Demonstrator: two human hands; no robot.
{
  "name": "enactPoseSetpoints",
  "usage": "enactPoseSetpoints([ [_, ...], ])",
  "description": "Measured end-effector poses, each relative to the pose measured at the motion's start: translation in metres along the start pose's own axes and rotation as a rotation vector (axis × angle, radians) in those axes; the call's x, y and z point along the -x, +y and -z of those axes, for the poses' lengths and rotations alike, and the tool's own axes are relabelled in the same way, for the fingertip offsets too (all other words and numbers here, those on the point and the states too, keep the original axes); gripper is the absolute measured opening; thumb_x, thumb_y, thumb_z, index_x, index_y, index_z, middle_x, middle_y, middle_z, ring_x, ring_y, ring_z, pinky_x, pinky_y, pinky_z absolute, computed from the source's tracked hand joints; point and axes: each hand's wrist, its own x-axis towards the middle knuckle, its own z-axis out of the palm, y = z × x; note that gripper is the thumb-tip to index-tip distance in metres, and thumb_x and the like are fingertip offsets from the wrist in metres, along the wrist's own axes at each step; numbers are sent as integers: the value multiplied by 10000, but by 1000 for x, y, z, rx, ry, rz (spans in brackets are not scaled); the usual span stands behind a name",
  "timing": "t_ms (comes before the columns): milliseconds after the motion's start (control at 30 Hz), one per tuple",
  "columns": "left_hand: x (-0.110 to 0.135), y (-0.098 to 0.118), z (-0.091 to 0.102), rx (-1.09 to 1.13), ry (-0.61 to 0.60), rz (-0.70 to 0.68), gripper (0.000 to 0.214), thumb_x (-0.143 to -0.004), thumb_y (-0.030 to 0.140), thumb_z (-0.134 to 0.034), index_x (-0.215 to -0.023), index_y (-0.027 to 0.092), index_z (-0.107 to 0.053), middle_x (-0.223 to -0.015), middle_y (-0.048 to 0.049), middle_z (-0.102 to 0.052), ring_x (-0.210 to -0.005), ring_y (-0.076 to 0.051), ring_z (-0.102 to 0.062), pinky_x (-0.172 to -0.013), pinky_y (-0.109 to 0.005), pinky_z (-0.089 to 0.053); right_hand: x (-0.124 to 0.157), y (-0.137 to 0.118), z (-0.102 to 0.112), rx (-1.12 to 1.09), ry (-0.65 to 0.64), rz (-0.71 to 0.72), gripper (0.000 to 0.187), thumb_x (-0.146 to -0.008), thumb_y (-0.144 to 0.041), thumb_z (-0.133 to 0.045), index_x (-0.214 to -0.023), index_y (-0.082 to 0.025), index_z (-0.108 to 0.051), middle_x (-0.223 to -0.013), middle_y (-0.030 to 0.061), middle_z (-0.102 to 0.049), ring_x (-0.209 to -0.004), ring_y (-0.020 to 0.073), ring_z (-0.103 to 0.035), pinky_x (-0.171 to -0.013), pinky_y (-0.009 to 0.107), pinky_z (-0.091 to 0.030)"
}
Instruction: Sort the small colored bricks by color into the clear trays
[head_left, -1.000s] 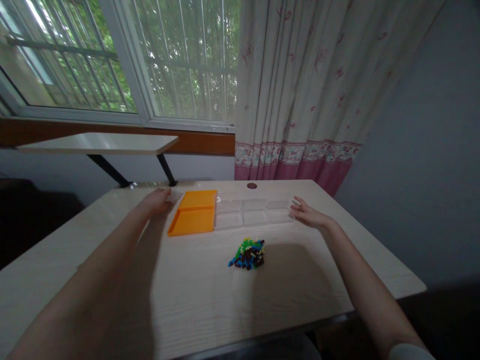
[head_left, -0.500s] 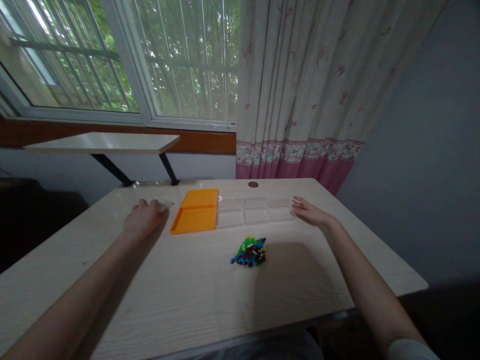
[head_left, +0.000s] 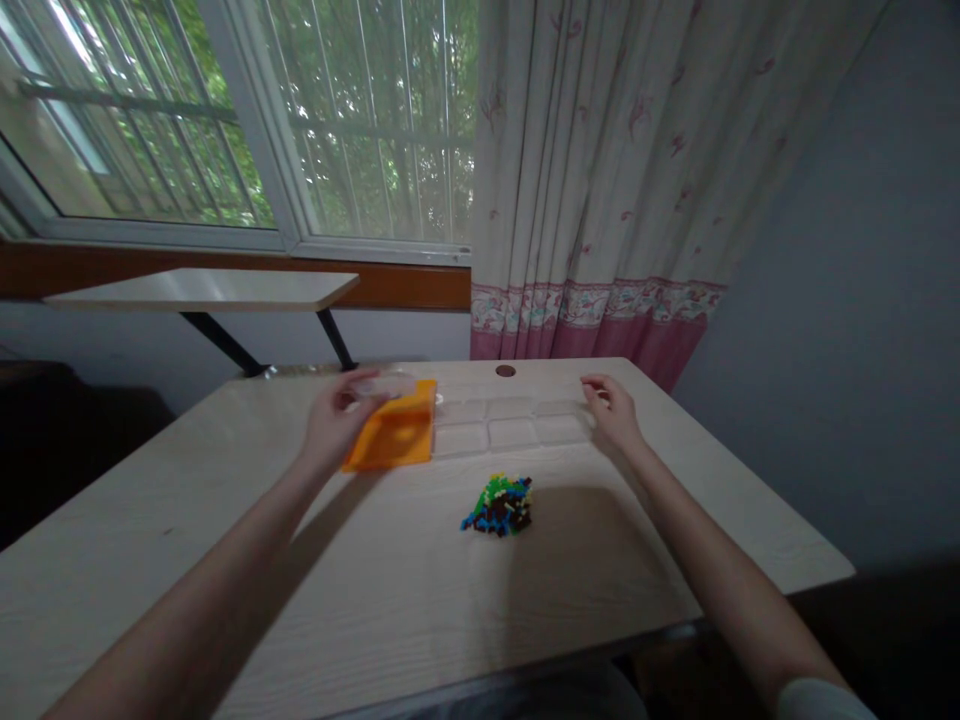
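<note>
My left hand pinches a small clear plastic piece, blurred by motion, above the orange plastic case, which lies flat with its two halves side by side. Joined or set close at its right is a clear tray with several compartments. My right hand is at the tray's right end, its fingers loosely bent and slightly apart from the thumb. Nothing can be made out between them, and whether they touch the tray is unclear. A small pile of colourful little bricks, green, blue, dark brown and yellow, lies in front of the tray.
Everything rests on a pale wooden desk. A raised shelf on black legs stands at the back left. A round dark cable hole is near the rear edge. Behind are a barred window and a floral curtain.
My left hand has moved right from the bare desk to above the orange case, carrying the clear piece. My right hand has risen slightly and its fingers have bent more.
</note>
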Motion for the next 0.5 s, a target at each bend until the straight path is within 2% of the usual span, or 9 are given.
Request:
enactPoseSetpoints([
  [67,19,23,-27,317,-171,-32,549,-650,387,-612,-1130,163,-468,-955,-50,-574,-829,-166,-558,-745,-289,-463,14,-26,-13,-51,-149,163,311,-844,-400,-413,-1035,-203,-558,-988,85,-591,-896,198,-546,-816,370,-443],
  [133,39,38,-52,487,-291,-14,630,-568,331,-692,-1132,178,-456,-958,-50,-569,-832,-161,-564,-748,-289,-469,30,-51,-25,-103,-341,307,348,-849,-378,-433,-1149,-216,-499,-1104,84,-557,-1007,203,-515,-868,376,-424],
  [233,68,46,-81,697,-389,40,668,-512,295,-737,-1112,206,-459,-945,-49,-576,-824,-165,-580,-728,-289,-480,51,-77,-40,-153,-521,440,457,-846,-370,-456,-1273,-223,-379,-1253,89,-460,-1151,200,-427,-966,383,-362],
  [367,93,39,-97,888,-399,162,638,-499,296,-755,-1072,213,-486,-992,-68,-590,-835,-175,-594,-726,-285,-480,68,-90,-50,-167,-525,475,421,-826,-348,-494,-1222,-219,-433,-1197,95,-488,-1126,191,-447,-954,358,-384],
  [500,101,30,-100,943,-408,251,620,-477,298,-772,-1019,180,-498,-930,-71,-611,-776,-169,-607,-687,-277,-480,76,-92,-54,-155,-464,460,395,-806,-338,-509,-1184,-234,-462,-1120,85,-545,-1062,203,-499,-910,374,-421],
])
